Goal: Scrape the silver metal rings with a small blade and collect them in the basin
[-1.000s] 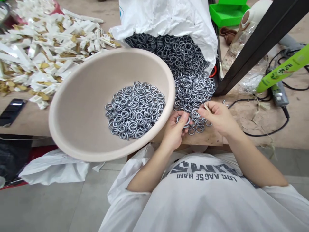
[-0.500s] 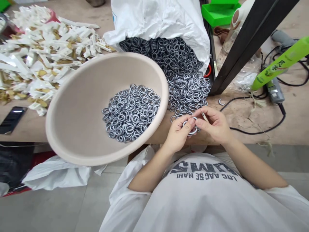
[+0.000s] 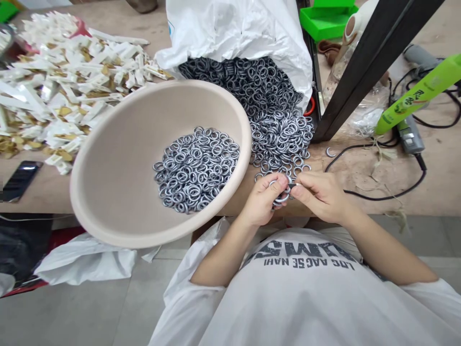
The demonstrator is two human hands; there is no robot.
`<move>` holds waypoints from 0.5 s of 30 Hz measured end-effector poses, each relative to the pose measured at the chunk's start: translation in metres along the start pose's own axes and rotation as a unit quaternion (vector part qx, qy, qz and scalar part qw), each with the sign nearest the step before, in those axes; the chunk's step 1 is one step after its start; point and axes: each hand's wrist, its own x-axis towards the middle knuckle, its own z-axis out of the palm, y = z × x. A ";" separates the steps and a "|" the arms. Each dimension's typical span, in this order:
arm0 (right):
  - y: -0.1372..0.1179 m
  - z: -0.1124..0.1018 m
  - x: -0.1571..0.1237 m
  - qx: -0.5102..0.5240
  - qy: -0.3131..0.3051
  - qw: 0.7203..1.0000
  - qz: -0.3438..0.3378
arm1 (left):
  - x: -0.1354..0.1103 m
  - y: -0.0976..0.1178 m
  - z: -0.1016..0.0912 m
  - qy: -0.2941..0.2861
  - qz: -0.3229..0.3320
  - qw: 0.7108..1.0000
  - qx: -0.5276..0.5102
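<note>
My left hand (image 3: 264,199) pinches a silver metal ring (image 3: 281,197) at the table's front edge. My right hand (image 3: 319,194) meets it from the right, fingers pinched on the same ring and on a small thin piece I cannot make out. Just beyond my hands lies a heap of loose silver rings (image 3: 279,134) spilling out of a white plastic bag (image 3: 237,29). To the left a large beige bowl (image 3: 118,163) hangs tilted over the table's edge, with a pile of rings (image 3: 196,166) inside it.
White and gold tags (image 3: 61,81) cover the table's left part, with a black phone (image 3: 19,179) near its front edge. A black slanted bar (image 3: 363,67), a green bottle (image 3: 418,98), cables and a green box (image 3: 329,17) stand at the right.
My right hand left the ring heap and came to my left hand. Both hands now pinch one ring close to the table's edge. The view shifted slightly.
</note>
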 end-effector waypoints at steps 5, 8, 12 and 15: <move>0.037 -0.001 0.020 0.017 0.107 0.985 0.131 | -0.009 0.000 -0.001 -0.075 -0.019 0.997 0.020; 0.046 0.003 0.037 -0.078 0.105 0.980 0.150 | -0.011 0.000 -0.007 -0.032 -0.013 0.999 -0.026; 0.035 0.015 0.055 -0.264 0.042 0.952 0.147 | -0.009 0.003 -0.018 0.047 -0.015 0.996 -0.078; 0.036 0.019 0.062 -0.312 0.025 0.934 0.171 | -0.007 0.007 -0.026 0.058 -0.035 0.990 -0.122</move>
